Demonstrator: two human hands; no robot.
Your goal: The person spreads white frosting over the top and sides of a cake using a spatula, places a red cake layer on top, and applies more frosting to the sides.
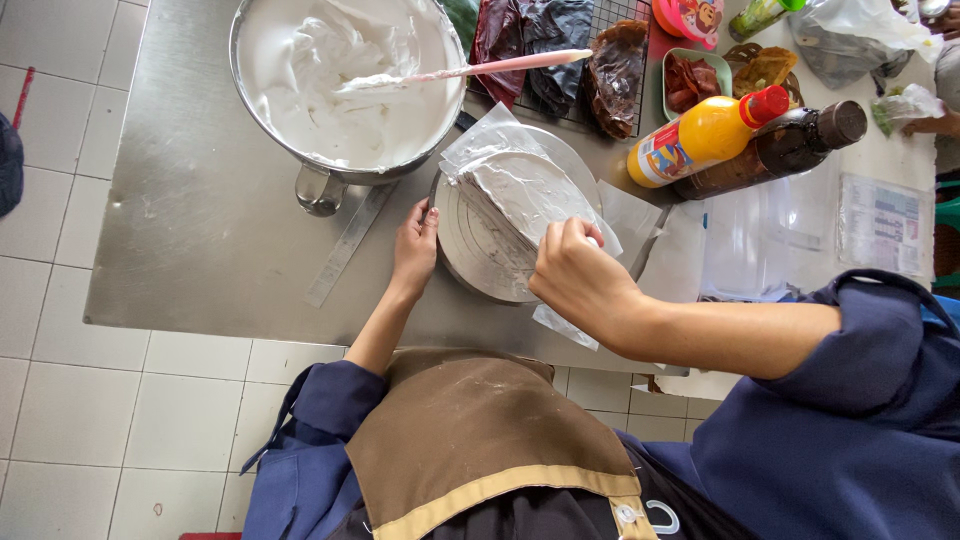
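Right, biggest first: steel table (200,230) over a tiled floor, w/ a big metal bowl (345,80) of white cream at the top and a pink spatula (470,68) resting in it. Just below the bowl sits a round turntable (478,250), and on it a wedge-shaped cake slice (525,190), coated in white cream and lying on a sheet of clear plastic. A metal ruler (345,245) lies flat on the table left of the turntable. To the right, well apart from the work: a yellow bottle (700,138) w/ red cap and a dark bottle (790,145), both on their sides.

Left hand (415,250) is open, fingers laid against the turntable's left rim, gripping nothing, more steadying it. Right hand (580,275) is closed in a loose fist over the near edge of the slice; looks pinched on something thin, maybe a scraper or the plastic, but can't tell which.

Step in hand, by my read: smoothing the cream on the slice. Next move prob calls for a light, even stroke w/ the left hand turning the turntable slowly.
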